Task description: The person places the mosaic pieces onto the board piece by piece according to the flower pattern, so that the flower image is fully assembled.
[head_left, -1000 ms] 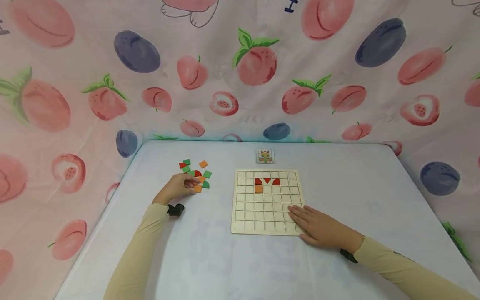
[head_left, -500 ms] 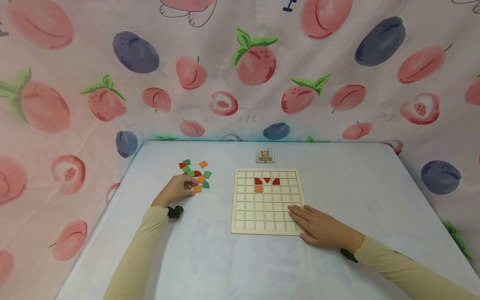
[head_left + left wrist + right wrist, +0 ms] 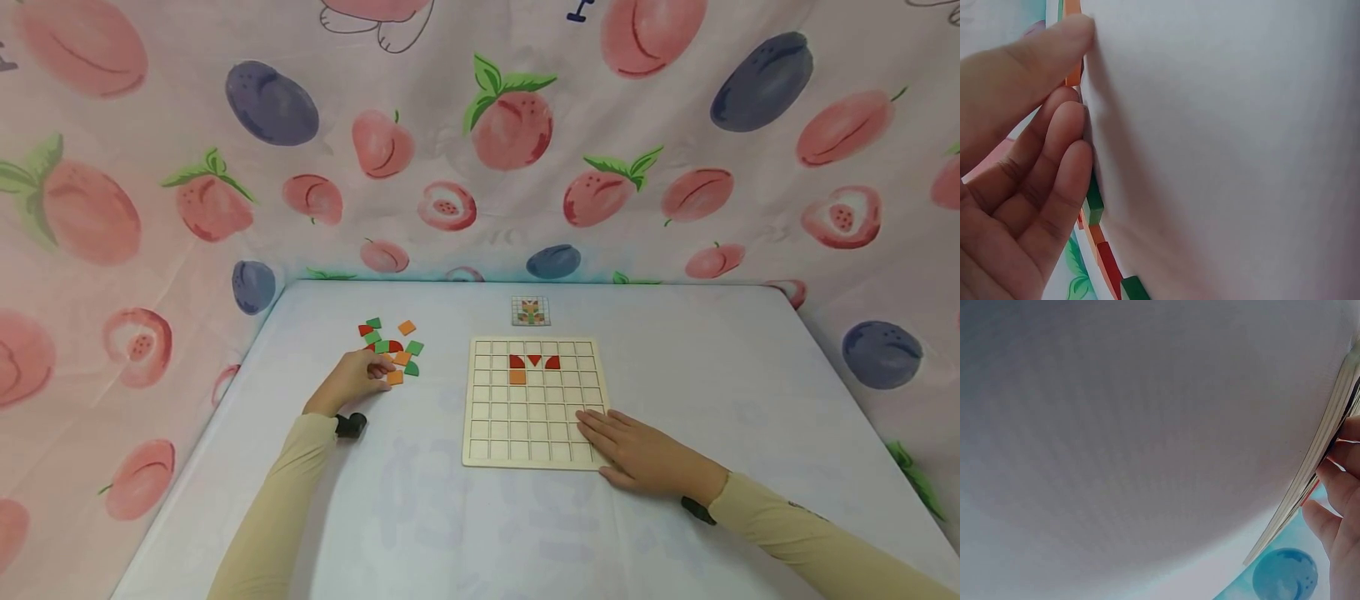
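Note:
My left hand [image 3: 352, 377] is at the loose tile pile on the table's left, its fingers touching or just over orange tiles. Its thumb lies close to an orange square tile [image 3: 395, 377], and another orange tile [image 3: 402, 358] lies by its fingertips. In the left wrist view the fingers [image 3: 1069, 125] are loosely bent, apart from the thumb, with an orange tile [image 3: 1072, 76] edge behind; nothing is plainly pinched. My right hand [image 3: 645, 454] rests flat on the lower right corner of the wooden grid board [image 3: 495, 433]. Three red tiles [image 3: 534, 361] and one orange square [image 3: 517, 377] sit on the board.
A small picture card [image 3: 530, 311] with a coloured pattern lies behind the board. Several green tiles [image 3: 415, 348], red tiles [image 3: 365, 331] and an orange tile [image 3: 407, 327] spread around the left hand. A fruit-print cloth [image 3: 480, 225] hangs behind the white table [image 3: 675, 350].
The left fingers have shifted slightly within the pile, and a bit more orange shows at their tips. The right hand and the board's tiles stay in place.

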A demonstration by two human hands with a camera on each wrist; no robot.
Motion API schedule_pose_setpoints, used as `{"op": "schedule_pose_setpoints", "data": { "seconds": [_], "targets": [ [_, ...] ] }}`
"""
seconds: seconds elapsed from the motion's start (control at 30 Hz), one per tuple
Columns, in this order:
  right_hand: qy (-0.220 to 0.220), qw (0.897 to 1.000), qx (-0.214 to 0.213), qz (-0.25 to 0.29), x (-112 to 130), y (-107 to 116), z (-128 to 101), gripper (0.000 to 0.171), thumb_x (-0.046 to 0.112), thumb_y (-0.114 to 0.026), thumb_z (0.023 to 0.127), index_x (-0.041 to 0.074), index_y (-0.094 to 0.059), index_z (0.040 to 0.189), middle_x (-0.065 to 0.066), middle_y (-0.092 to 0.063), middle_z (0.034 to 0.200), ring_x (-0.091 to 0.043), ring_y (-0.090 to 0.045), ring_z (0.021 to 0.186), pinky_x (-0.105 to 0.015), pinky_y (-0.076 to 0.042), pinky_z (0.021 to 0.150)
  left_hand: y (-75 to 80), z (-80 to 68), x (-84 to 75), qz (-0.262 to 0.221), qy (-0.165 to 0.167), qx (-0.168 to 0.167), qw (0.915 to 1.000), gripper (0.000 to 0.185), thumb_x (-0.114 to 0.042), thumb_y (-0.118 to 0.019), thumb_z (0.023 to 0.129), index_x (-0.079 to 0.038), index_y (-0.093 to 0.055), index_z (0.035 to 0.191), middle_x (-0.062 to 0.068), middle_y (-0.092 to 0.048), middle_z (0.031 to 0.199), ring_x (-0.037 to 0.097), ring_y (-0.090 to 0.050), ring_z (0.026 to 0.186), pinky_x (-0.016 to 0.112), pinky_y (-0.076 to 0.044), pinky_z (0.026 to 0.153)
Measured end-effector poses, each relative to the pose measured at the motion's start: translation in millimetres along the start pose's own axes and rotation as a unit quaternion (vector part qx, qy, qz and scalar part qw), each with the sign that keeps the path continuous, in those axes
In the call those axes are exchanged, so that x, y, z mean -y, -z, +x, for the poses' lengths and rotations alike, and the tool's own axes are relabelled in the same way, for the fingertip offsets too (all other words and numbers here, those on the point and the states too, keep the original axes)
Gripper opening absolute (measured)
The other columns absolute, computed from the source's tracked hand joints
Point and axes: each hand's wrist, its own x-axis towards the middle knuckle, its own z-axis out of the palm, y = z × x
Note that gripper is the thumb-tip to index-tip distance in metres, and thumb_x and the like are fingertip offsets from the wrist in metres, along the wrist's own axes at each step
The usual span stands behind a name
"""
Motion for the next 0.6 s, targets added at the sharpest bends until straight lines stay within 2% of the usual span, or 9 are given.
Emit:
{"op": "schedule_pose_setpoints", "data": {
  "seconds": [0.1,0.2,0.6],
  "targets": [
    [0.002,1.000,-0.004,0.003,-0.4,-0.4,-0.4,0.063,0.041,-0.054,0.092,0.002,-0.041,0.140,-0.012,-0.039,0.148,-0.027,-0.040,0.135,-0.028,-0.009,0.120,-0.9,-0.2,0.4,-0.001,0.001,-0.004,1.0000,0.024,-0.008,-0.076,0.077,-0.003,-0.070,0.100,0.008,-0.066,0.092,0.017,-0.057,0.081,0.030,-0.050,0.077],
    [0.005,1.000,-0.004,0.006,-1.3,-1.2,-0.2,0.062,0.040,-0.053,0.093,0.002,-0.040,0.141,-0.012,-0.038,0.149,-0.028,-0.040,0.135,-0.019,0.015,0.114,-1.7,-1.3,0.8,-0.004,0.000,-0.008,1.0000,0.024,-0.009,-0.076,0.077,-0.004,-0.071,0.100,0.008,-0.066,0.092,0.017,-0.057,0.081,0.031,-0.050,0.078],
    [0.009,1.000,-0.004,0.005,-1.9,-0.8,-0.7,0.063,0.040,-0.052,0.093,0.002,-0.039,0.142,-0.012,-0.037,0.149,-0.028,-0.039,0.135,-0.019,0.017,0.113,-1.6,-1.3,-1.6,-0.050,-0.003,-0.023,0.9985,0.028,-0.013,-0.076,0.078,-0.004,-0.070,0.103,0.008,-0.069,0.093,0.017,-0.063,0.084,0.033,-0.054,0.081]
  ]
}}
